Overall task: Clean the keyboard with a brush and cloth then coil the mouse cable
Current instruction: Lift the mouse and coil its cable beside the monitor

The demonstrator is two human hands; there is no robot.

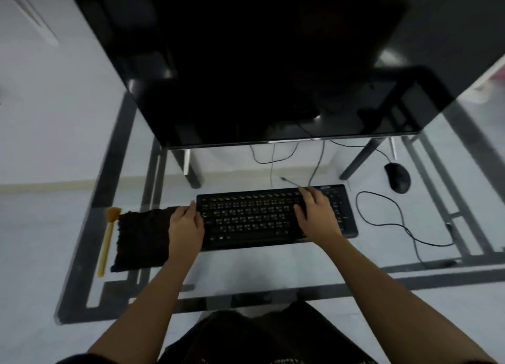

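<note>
On the keyboard (254,216), left hand (187,224) rests at the left end, right hand (318,213) toward the right; each grip spread flat.

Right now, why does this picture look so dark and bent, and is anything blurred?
Head view: dim, flat light with no hard shadows; the wide lens bows the table frame outward; the monitor is a near-black slab with faint glints along its lower edge; the keyboard legends smear into blur; the brush and cloth look soft.
</note>
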